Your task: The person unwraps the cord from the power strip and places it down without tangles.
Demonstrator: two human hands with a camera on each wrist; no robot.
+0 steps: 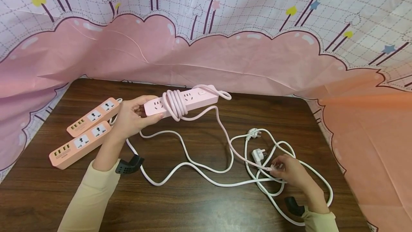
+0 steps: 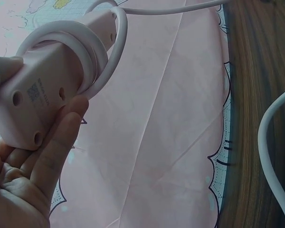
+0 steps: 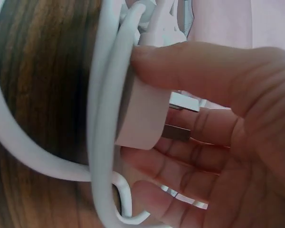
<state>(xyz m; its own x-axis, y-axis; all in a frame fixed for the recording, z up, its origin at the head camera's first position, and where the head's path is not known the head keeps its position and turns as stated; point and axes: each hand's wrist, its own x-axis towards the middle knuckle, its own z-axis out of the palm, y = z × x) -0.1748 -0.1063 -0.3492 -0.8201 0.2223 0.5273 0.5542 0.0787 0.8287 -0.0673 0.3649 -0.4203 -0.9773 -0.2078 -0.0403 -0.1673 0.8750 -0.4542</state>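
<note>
My left hand (image 1: 130, 115) grips the near end of a pink power strip (image 1: 204, 97), held up over the table. Several turns of its pink cord (image 1: 175, 105) wrap the strip's middle, and a loop sticks out at its far end. From there the cord runs down to the right. At that end my right hand (image 1: 289, 171) pinches the pink plug (image 3: 145, 114) between thumb and fingers; its metal prongs point toward the palm in the right wrist view. White cords lie beside and under this hand. The left wrist view shows the strip's underside with a printed label (image 2: 35, 92).
Two orange power strips (image 1: 78, 144) lie at the left of the dark wooden table (image 1: 206, 207). Their white cords (image 1: 173, 171) wind across to the right, where two white plugs (image 1: 257, 155) lie among loose loops. A pink patterned curtain (image 1: 225, 60) hangs behind and around.
</note>
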